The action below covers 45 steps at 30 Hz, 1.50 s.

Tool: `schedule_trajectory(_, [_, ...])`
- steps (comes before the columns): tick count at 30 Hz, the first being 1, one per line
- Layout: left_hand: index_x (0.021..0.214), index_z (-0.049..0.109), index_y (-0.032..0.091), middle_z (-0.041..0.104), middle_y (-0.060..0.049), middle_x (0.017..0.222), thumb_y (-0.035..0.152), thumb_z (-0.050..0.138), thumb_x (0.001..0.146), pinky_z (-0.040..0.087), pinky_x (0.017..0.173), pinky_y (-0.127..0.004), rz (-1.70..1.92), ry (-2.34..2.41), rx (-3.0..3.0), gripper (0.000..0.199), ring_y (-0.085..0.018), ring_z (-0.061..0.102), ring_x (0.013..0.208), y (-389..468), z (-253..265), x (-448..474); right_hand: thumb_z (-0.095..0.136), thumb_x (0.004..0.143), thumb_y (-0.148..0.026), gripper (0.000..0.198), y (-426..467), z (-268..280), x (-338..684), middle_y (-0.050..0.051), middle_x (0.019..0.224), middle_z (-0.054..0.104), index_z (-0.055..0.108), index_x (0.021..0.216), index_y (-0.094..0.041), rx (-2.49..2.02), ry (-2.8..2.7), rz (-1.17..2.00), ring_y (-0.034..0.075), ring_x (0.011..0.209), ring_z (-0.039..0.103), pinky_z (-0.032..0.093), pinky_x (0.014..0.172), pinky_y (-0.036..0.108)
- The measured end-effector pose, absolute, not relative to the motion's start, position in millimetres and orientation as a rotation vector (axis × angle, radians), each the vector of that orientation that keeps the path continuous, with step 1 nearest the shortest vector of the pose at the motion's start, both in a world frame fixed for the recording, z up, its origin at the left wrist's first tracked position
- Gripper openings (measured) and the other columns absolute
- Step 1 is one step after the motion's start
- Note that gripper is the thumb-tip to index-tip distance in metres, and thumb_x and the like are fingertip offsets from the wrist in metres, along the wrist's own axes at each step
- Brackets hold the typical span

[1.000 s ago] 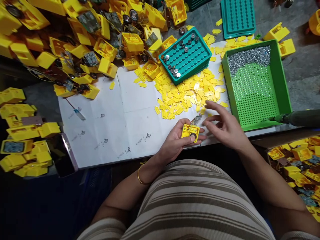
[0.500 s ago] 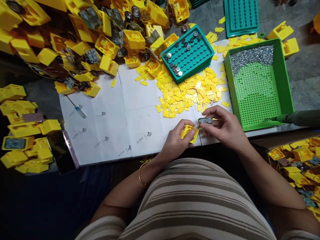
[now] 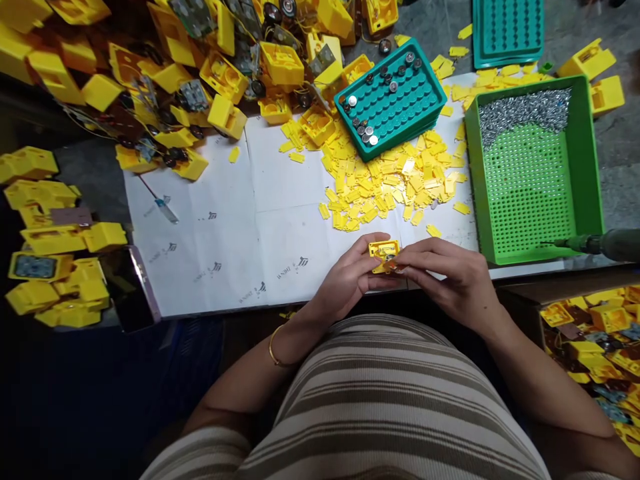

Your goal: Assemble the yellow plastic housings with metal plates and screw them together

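While the left hand [image 3: 345, 277] gripped a yellow housing [image 3: 380, 248], the right hand [image 3: 457, 270] met its edge

Where the housing sat, on the near side of the teal tray [image 3: 400, 113] and past the loose yellow tabs [image 3: 375, 180], the left hand's grip pinched it, thumb over the edge and fingers spread beneath. Its open side faced up. The right hand's grip was drawn together, fingertips at the housing's right edge beside a small dark part [image 3: 393, 261]; whether they pinched that part I could not tell.

The teal tray, tilted on the tabs and topping a stack, had rows of round pockets, and small round metal parts [image 3: 393, 87] lay in it, mostly near its ends. To the right of the teal tray stood a green bin [image 3: 530, 200] with a perforated floor, small silvery metal pieces [image 3: 530, 110] heaped along its far end. A dark power tool [image 3: 620, 245] reached in over its right side, bit pointing left. Well to the right and nearer than the teal tray, a brown-edged box [image 3: 520, 297] held more yellow housings mixed with grey parts [image 3: 613, 393].
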<state>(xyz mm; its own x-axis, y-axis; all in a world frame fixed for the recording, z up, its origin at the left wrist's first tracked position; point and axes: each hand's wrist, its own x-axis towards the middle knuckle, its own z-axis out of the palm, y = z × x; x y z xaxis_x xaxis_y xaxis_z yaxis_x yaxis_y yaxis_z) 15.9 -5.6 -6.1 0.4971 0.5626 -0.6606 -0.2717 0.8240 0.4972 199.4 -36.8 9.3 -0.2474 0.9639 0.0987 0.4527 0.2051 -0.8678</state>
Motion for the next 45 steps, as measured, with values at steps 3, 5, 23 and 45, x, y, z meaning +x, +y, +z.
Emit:
schedule_trajectory(3, [0.113,0.054,0.021,0.068,-0.004,0.096,0.017,0.056,0.081,0.054,0.085,-0.038,0.548,0.877,0.287,0.033,-0.017,0.065,0.085,-5.7,-4.1,14.7,0.055,0.093,-0.018,0.023,-39.7,11.6,198.4,0.007,0.105,0.069,0.068,0.111,-0.023,-1.317,-1.905,0.943,0.016,0.094,0.068,0.056,0.08,0.028])
schedule_trajectory(5, [0.113,0.055,0.02,0.067,-0.004,0.095,0.02,0.055,0.082,0.053,0.086,-0.036,0.563,0.882,0.298,0.031,-0.016,0.065,0.085,-6.3,-2.9,14.1,0.054,0.093,-0.015,0.024,-40.7,14.6,197.8,0.008,0.108,0.069,0.067,0.112,-0.021,-1.306,-1.98,0.93,0.016,0.095,0.068,0.056,0.079,0.027])
schedule_trajectory(23, [0.103,0.052,0.022,0.062,0.002,0.082,0.008,0.055,0.069,0.045,0.06,-0.022,0.574,0.945,0.472,0.037,-0.01,0.056,0.067,-15.6,-0.9,21.8,0.05,0.093,-0.012,0.03,-51.6,26.7,199.4,0.009,0.112,0.062,0.061,0.119,-0.023,-1.262,-2.173,1.015,0.017,0.095,0.065,0.057,0.079,0.029])
schedule_trajectory(45, [0.109,0.052,0.021,0.067,-0.002,0.091,0.017,0.054,0.081,0.044,0.066,-0.023,0.525,0.918,0.325,0.029,-0.011,0.058,0.071,-15.0,9.4,20.6,0.044,0.096,-0.016,0.018,-55.5,22.3,191.7,0.009,0.104,0.068,0.057,0.109,-0.017,-1.288,-2.144,0.977,0.019,0.094,0.066,0.057,0.079,0.031])
